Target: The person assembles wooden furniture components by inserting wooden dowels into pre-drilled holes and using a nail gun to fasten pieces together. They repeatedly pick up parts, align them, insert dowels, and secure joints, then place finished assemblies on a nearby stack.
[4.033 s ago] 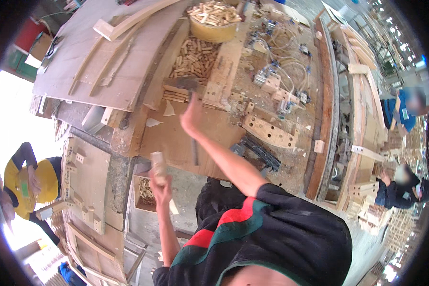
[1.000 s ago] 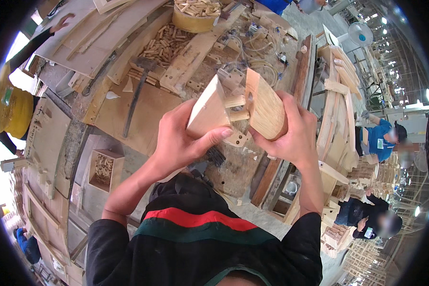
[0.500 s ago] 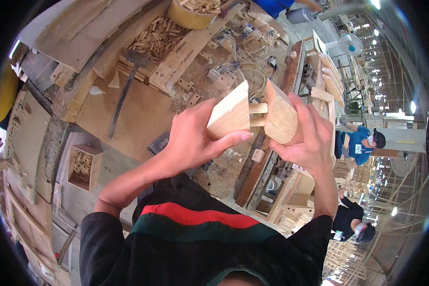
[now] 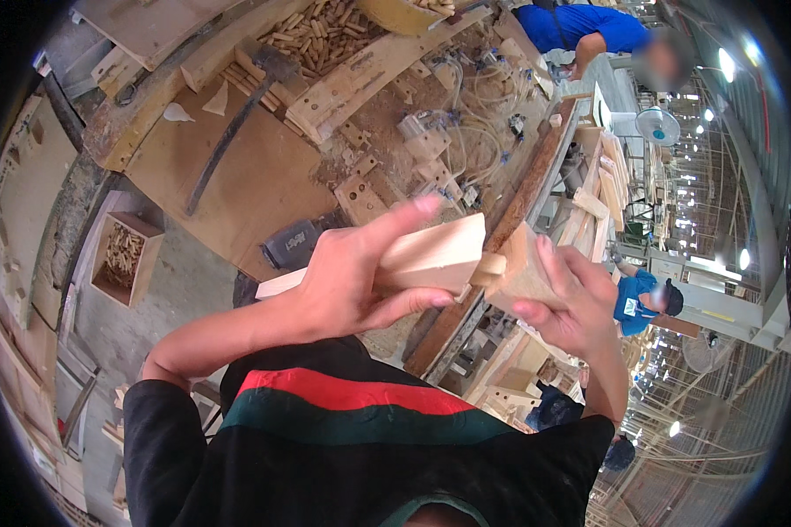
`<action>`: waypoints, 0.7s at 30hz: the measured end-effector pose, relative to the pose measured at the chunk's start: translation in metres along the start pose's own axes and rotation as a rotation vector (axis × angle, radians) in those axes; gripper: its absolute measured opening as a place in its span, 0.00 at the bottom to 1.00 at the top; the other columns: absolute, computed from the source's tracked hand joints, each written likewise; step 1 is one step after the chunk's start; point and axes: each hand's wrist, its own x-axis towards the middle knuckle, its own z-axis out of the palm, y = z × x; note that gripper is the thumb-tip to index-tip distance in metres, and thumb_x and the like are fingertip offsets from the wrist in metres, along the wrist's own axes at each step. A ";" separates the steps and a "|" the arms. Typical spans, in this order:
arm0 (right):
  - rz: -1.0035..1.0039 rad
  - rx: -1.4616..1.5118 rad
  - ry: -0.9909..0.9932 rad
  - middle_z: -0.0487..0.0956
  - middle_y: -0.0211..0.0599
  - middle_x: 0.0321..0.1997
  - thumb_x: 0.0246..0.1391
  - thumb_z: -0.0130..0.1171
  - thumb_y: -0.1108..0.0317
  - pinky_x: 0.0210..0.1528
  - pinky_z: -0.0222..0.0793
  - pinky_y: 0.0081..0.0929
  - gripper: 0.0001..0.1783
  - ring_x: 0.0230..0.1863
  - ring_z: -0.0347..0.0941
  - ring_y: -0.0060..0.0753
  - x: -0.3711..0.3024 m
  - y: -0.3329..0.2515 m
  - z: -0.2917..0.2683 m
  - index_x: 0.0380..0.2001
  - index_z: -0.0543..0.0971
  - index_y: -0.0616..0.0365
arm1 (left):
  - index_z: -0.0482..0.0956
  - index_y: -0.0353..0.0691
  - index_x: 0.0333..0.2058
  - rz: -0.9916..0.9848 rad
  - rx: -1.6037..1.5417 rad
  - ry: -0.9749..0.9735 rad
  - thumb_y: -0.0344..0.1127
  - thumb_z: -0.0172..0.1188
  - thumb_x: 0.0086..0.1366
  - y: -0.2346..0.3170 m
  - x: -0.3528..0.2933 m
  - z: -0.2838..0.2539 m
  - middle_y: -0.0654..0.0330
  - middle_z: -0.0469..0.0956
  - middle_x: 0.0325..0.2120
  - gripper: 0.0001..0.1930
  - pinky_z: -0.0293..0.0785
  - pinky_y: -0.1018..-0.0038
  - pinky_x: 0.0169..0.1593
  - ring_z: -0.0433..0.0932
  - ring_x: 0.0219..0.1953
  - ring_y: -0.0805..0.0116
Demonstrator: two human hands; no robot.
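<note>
My left hand (image 4: 338, 279) is closed round a pale wooden bar (image 4: 438, 255), thumb below it and index finger stretched along the far side. In my right hand (image 4: 584, 303) a shorter wooden block (image 4: 526, 268) is gripped between fingers and thumb. A dowel (image 4: 490, 265) bridges the small gap between the bar's end and the block. Both pieces are held up above the bench's near edge, tilted slightly. The far end of the left bar shows beyond my wrist.
On the workbench (image 4: 193, 167) lie a hammer (image 4: 224, 149), a heap of dowels (image 4: 321, 39), a dark tool (image 4: 292, 243) and clear hoses (image 4: 492, 132). A wooden box (image 4: 149, 268) holding dowels stands at left. People in blue (image 4: 571, 28) are at the far side and the right.
Both wooden pieces have moved down and turned, and the gap between them has narrowed. My left index finger has stretched outward. The view has shifted, showing more of a person at the far side.
</note>
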 end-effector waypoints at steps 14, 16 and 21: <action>0.038 0.019 -0.127 0.73 0.36 0.24 0.46 0.72 0.56 0.19 0.65 0.23 0.37 0.18 0.69 0.29 0.011 -0.006 -0.003 0.60 0.74 0.53 | 0.67 0.29 0.60 0.094 -0.088 -0.121 0.41 0.73 0.51 -0.010 0.003 -0.007 0.57 0.71 0.22 0.41 0.64 0.72 0.22 0.68 0.20 0.67; 0.052 0.051 -0.122 0.73 0.36 0.24 0.47 0.71 0.59 0.20 0.65 0.23 0.36 0.18 0.69 0.29 0.011 -0.005 -0.001 0.60 0.73 0.53 | 0.67 0.28 0.60 0.072 -0.111 -0.142 0.41 0.73 0.51 -0.013 0.000 -0.004 0.57 0.70 0.22 0.41 0.63 0.72 0.22 0.68 0.20 0.67; 0.066 0.054 -0.075 0.73 0.37 0.24 0.48 0.70 0.64 0.20 0.65 0.23 0.35 0.18 0.70 0.29 0.014 -0.010 0.001 0.60 0.72 0.54 | 0.67 0.30 0.60 0.115 -0.113 -0.093 0.42 0.73 0.51 -0.012 0.008 -0.004 0.57 0.71 0.22 0.41 0.63 0.72 0.22 0.68 0.20 0.67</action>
